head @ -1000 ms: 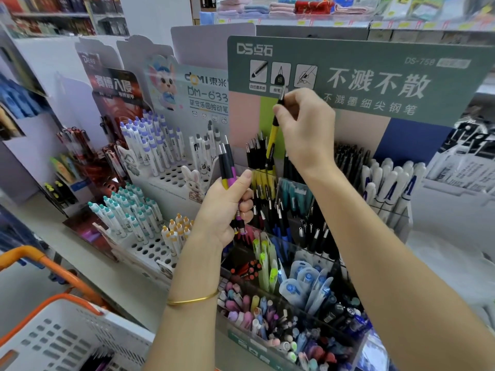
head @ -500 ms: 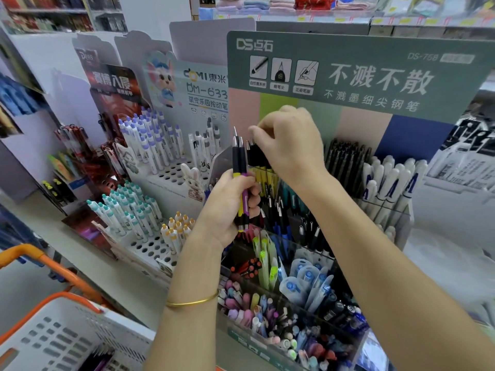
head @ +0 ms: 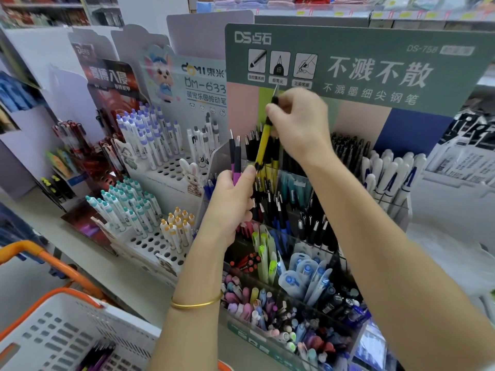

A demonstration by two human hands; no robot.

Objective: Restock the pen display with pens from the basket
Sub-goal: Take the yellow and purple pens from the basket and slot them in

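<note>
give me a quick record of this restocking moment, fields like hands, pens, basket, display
left hand: grips two purple pens, tips up
right hand: pinches yellow pen by its black grip end, tip up
yellow pen: tilted, above the back row
basket: lower left, white, orange handles, spare pens inside
pen display: tiered clear compartments, green header

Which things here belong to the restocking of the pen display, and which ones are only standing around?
Belong to the job: yellow pen in the right hand; purple pens in the left hand; green-headed pen display; basket.
Just standing about: purple-capped white pens; teal-capped pens; gold bracelet.
</note>
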